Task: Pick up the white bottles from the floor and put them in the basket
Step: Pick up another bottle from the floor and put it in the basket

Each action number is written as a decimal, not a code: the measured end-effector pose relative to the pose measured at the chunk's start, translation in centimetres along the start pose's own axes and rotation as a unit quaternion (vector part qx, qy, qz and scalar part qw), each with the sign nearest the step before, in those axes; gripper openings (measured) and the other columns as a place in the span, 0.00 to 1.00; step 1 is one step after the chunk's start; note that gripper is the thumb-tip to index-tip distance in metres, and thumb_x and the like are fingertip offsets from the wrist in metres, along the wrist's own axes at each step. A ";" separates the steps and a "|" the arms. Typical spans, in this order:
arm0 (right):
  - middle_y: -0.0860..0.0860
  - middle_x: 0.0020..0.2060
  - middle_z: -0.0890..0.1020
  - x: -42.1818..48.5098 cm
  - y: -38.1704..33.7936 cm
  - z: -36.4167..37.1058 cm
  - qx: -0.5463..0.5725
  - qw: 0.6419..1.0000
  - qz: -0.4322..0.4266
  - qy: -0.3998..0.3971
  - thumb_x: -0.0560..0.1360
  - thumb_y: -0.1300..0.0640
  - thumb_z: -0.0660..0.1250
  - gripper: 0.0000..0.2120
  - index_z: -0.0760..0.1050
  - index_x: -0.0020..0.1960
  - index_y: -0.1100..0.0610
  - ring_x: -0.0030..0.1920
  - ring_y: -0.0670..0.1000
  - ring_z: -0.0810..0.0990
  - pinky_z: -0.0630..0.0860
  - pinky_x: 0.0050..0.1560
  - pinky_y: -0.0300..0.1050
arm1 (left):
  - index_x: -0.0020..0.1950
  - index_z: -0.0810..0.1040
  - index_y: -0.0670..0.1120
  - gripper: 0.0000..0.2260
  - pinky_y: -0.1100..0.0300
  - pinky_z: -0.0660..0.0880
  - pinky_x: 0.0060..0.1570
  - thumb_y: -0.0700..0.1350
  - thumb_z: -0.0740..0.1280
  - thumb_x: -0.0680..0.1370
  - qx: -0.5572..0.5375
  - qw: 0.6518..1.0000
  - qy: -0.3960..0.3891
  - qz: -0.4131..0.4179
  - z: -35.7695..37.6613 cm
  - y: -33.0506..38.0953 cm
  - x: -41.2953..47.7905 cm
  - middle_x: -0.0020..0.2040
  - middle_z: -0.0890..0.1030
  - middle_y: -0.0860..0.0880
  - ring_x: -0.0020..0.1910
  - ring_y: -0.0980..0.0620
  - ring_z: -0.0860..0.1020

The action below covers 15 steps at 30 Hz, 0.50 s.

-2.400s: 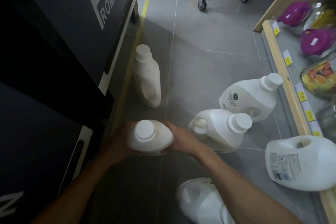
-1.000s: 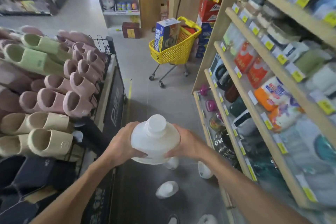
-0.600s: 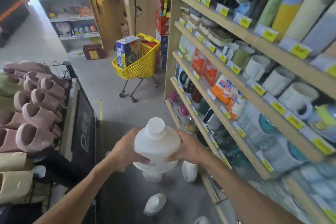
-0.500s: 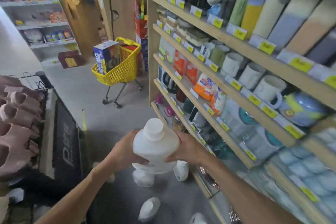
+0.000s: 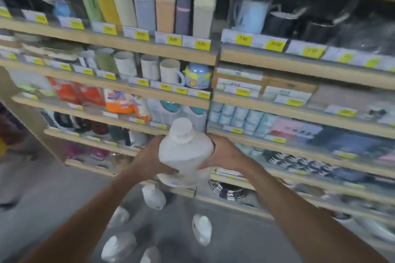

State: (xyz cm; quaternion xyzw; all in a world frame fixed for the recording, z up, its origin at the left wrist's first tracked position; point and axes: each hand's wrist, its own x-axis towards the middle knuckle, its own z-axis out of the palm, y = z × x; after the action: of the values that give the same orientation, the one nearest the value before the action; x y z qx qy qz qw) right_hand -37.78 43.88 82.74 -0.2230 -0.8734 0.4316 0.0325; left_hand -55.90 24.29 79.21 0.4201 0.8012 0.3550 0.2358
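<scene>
I see the bottle [image 5: 185, 153] held upright in mid-air at chest height, cap [image 5: 181, 127] up, in front of the shelves [image 5: 149, 49]. My left hand [image 5: 149, 161] presses on its left side, fingers curled under toward the base. My right hand [image 5: 222, 153] presses on its right side, thumb on the shoulder and fingers wrapped low around the body. Both hands are clamped on it, one each side, so it sits between the palms with only the cap and front face showing.

Below it, on the grey floor [image 5: 42, 194], lie more white bottles: one [image 5: 154, 197] just under the held one, one [image 5: 202, 229] to the right, and several [image 5: 118, 246] lower left, all blurred. Behind, the wooden shelves carry mugs [image 5: 170, 71], tall boxes [image 5: 164, 2] and yellow price tags [image 5: 174, 40]. The whole view is smeared, so I cannot read any labels.
</scene>
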 end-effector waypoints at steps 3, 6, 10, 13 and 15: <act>0.44 0.61 0.82 -4.1 3.3 -2.9 0.018 0.997 0.045 0.061 0.59 0.56 0.88 0.42 0.76 0.70 0.48 0.60 0.45 0.79 0.74 0.54 0.35 | 0.72 0.66 0.52 0.51 0.52 0.73 0.58 0.58 0.83 0.53 0.003 0.998 -0.048 0.042 4.1 3.2 2.8 0.64 0.75 0.55 0.62 0.51 0.74; 0.44 0.61 0.82 -8.9 6.9 -6.1 0.049 0.987 0.088 0.122 0.59 0.59 0.88 0.42 0.75 0.69 0.47 0.62 0.46 0.79 0.74 0.60 0.41 | 0.72 0.65 0.53 0.52 0.51 0.74 0.58 0.58 0.84 0.52 0.017 0.991 -0.103 0.082 8.9 7.5 5.3 0.63 0.77 0.55 0.62 0.51 0.75; 0.43 0.60 0.81 -16.0 11.7 -10.9 0.066 0.969 0.136 0.195 0.61 0.58 0.88 0.40 0.74 0.68 0.46 0.60 0.45 0.79 0.73 0.54 0.30 | 0.73 0.65 0.57 0.53 0.51 0.75 0.60 0.60 0.85 0.52 0.034 0.976 -0.161 0.142 16.5 13.9 8.2 0.64 0.77 0.58 0.63 0.52 0.76; 0.42 0.59 0.78 -22.0 15.3 -14.4 0.047 0.955 0.168 0.240 0.64 0.55 0.87 0.42 0.73 0.73 0.48 0.59 0.44 0.75 0.69 0.53 0.33 | 0.70 0.68 0.57 0.49 0.52 0.74 0.61 0.57 0.86 0.54 0.014 0.959 -0.198 0.203 23.2 19.5 9.3 0.64 0.78 0.58 0.63 0.53 0.76; 0.42 0.59 0.79 -26.3 17.8 -16.5 0.045 0.940 0.190 0.279 0.63 0.53 0.87 0.41 0.73 0.73 0.48 0.61 0.46 0.76 0.71 0.57 0.40 | 0.67 0.68 0.59 0.46 0.55 0.73 0.58 0.52 0.87 0.55 0.008 0.945 -0.228 0.237 27.7 23.5 9.4 0.63 0.78 0.57 0.61 0.54 0.76</act>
State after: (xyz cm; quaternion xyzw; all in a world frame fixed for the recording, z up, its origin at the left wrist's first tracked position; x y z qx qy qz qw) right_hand -3.62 54.51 82.96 -0.4944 -0.7505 0.3890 0.2023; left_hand -30.32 51.79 78.82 0.6692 0.6065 0.2889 0.3175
